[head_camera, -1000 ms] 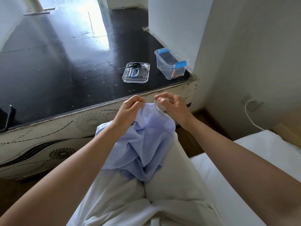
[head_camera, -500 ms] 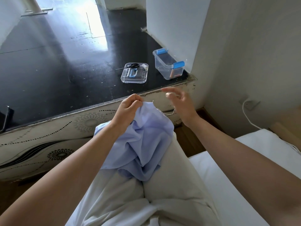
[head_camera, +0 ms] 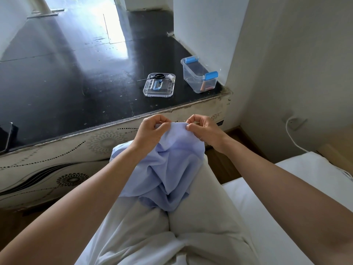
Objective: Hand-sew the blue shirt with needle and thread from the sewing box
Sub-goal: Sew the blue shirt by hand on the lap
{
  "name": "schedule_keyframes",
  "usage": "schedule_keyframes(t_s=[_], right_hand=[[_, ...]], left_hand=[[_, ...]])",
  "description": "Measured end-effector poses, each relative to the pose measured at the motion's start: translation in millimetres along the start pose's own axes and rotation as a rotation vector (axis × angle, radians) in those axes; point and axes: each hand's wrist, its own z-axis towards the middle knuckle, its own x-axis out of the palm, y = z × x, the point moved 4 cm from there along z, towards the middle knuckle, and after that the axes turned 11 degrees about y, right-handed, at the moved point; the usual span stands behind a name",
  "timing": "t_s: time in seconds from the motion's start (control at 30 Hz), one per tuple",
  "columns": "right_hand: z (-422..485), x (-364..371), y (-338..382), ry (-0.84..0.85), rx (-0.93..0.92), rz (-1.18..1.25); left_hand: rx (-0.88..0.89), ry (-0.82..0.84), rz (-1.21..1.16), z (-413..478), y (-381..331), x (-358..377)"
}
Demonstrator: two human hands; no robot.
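Note:
The light blue shirt lies bunched over my knees. My left hand pinches its top fold at the left. My right hand pinches the same fold at the right, fingers curled, with a thin needle tip showing just beside the fingertips; the thread is too fine to follow. On the black ledge beyond stands the clear sewing box with blue clips, open, and its clear lid lies flat beside it.
Black scissors and a small white spool rest on the lid. A dark phone leans at the ledge's left edge. A white cable hangs from a wall socket at the right. White bedding lies at my right.
My right hand, lifted away and up from the cloth half a second ago, has come back down to the shirt's top fold. The left hand has kept its hold.

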Motion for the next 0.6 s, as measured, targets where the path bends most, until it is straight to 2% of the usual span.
schedule_keyframes(t_s=[0.07, 0.2, 0.6], right_hand=[[-1.4, -0.4, -0.1, -0.007, -0.012, 0.017], [-1.4, -0.4, 1.2, -0.025, -0.027, 0.022], [-3.1, -1.2, -1.3, -0.055, -0.031, 0.026]], left_hand=[[-0.022, -0.024, 0.005, 0.7, 2.1, -0.8], [-0.04, 0.033, -0.062, -0.7, -2.5, -0.2], [-0.053, 0.09, -0.05, 1.2, -3.9, 1.0]])
